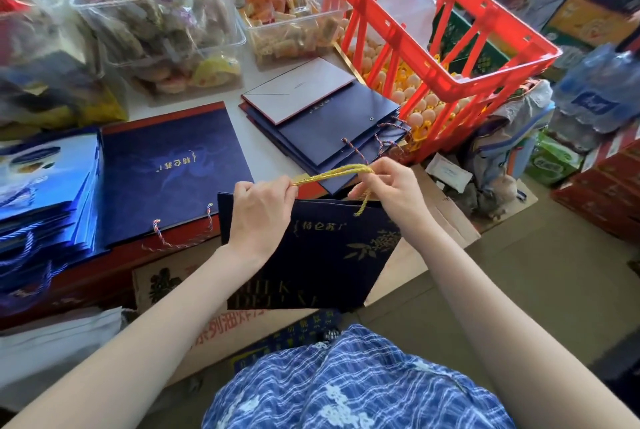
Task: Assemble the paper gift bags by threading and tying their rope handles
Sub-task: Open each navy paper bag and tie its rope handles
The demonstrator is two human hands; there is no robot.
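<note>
Spanning both hands, the gold rope ran left-right above the navy gift bag; left hand pinched one end, right hand seemingly gripped the other nearer the eyelet.

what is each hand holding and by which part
Both hold the yellow twisted rope handle: left hand grips its left end at the dark navy paper bag rim, right hand pinches its right bend.

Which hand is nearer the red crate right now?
Right. The right hand pinches the gold rope just below the red crate; the left hand grips the rope's other end, farther left.
</note>
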